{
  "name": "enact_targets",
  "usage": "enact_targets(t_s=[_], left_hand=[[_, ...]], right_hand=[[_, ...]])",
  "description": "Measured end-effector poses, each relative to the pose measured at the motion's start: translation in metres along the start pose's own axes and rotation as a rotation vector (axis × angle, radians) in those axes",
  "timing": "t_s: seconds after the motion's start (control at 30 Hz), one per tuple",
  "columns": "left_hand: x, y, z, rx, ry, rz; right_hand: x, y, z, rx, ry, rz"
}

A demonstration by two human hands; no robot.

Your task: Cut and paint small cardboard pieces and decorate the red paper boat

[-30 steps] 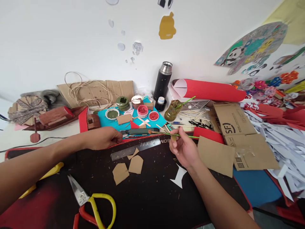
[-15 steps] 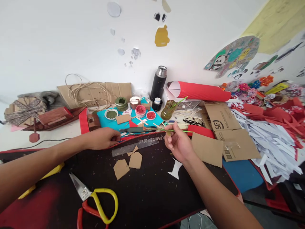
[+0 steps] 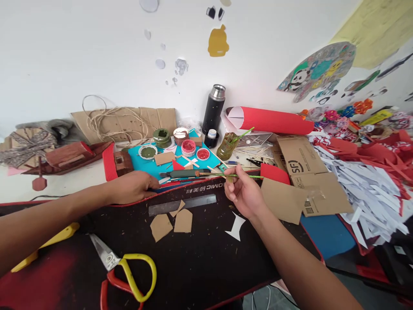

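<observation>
My right hand [image 3: 244,194] pinches a thin green paintbrush [image 3: 250,176] that lies level, its brown tip pointing left over a dark green craft knife [image 3: 185,173]. My left hand [image 3: 130,187] rests palm down at the far edge of the black mat [image 3: 200,267], fingertips close to the knife's blade end; whether it grips anything is hidden. Between the hands lie a clear ruler [image 3: 182,204] and cut cardboard pieces [image 3: 171,223].
Paint pots [image 3: 189,147] sit on a teal sheet [image 3: 142,162] behind the knife, beside a black flask [image 3: 213,110] and a brush jar [image 3: 227,145]. Yellow-handled scissors [image 3: 127,267] lie near left. Cardboard sheets [image 3: 303,172], a red corrugated roll [image 3: 271,121] and paper strips [image 3: 368,189] crowd the right.
The view shifted a little between frames. My right hand with the brush stayed near the knife; my left hand kept its place on the mat's edge.
</observation>
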State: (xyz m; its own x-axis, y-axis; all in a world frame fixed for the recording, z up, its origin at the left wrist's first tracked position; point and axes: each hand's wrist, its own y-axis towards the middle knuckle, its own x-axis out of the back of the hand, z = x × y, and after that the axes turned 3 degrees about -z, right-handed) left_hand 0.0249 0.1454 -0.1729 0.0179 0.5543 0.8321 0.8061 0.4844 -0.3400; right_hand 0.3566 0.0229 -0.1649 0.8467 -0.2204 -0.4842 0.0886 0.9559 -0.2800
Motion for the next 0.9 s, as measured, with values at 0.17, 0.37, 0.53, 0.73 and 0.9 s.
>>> enact_targets(t_s=[0.17, 0.37, 0.53, 0.73, 0.9], left_hand=[[0.005, 0.008, 0.007, -0.015, -0.041, 0.001], [0.012, 0.015, 0.011, -0.035, -0.058, 0.01], [0.017, 0.022, 0.017, -0.055, -0.049, 0.03], [0.017, 0.029, 0.023, -0.059, -0.035, -0.024], [0.015, 0.021, 0.018, 0.012, 0.005, -0.133]], right_hand=[[-0.009, 0.002, 0.009, 0.003, -0.012, 0.006], [-0.011, 0.005, 0.013, 0.004, -0.055, -0.017], [-0.012, 0.014, 0.019, 0.013, -0.069, -0.026], [-0.021, 0.026, 0.022, 0.001, -0.055, -0.003], [-0.026, 0.018, 0.009, 0.002, -0.009, 0.043]])
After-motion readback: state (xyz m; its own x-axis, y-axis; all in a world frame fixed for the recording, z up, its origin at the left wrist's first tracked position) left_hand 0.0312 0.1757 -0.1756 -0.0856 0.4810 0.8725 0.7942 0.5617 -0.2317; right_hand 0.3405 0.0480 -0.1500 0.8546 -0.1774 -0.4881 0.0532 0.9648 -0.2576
